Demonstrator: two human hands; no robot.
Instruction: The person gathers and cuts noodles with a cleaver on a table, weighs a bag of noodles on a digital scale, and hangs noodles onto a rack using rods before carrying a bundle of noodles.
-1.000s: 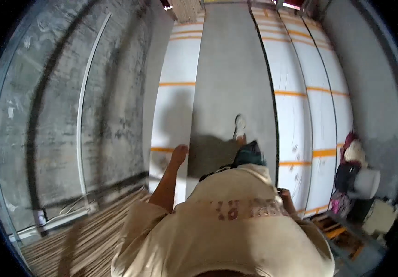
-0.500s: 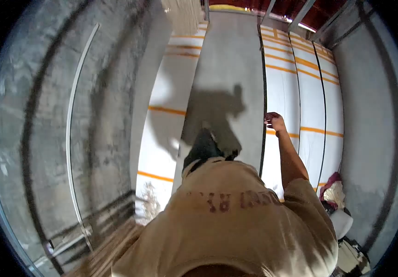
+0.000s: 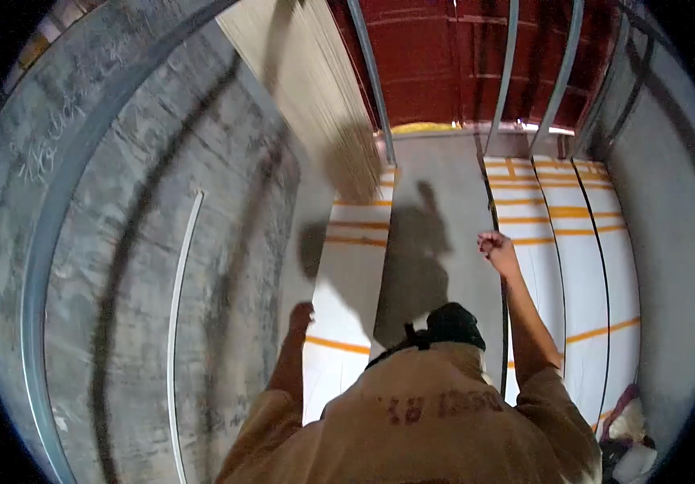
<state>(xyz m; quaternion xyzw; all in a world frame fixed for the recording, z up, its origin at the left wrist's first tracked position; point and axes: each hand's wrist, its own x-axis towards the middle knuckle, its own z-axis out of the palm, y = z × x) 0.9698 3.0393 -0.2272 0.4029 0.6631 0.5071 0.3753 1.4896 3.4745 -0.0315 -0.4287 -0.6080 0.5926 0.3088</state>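
My left hand [image 3: 302, 315] hangs over the left edge of a white panel strip [image 3: 339, 290] banded with orange tape; its fingers look curled, but what they hold, if anything, is hidden. Out in front on the right, my right hand [image 3: 496, 248] is raised with bent, parted fingers and nothing visible in it. Below it run the grey floor and the white taped panels [image 3: 581, 282] on the right. My dark-clad knee [image 3: 454, 324] shows beyond the beige shirt.
A tall stack of thin beige strips [image 3: 315, 97] leans at the far left. Grey metal posts [image 3: 505, 73] stand before a dark red sheet wall [image 3: 412, 56]. A concrete wall [image 3: 146, 242] is on the left; cloth and bags [image 3: 628, 427] lie at the lower right.
The view has tilted up and moved forward, bringing the red wall and strip stack further into sight. My left hand, out of sight half a second ago, shows again; my right hand stays extended.
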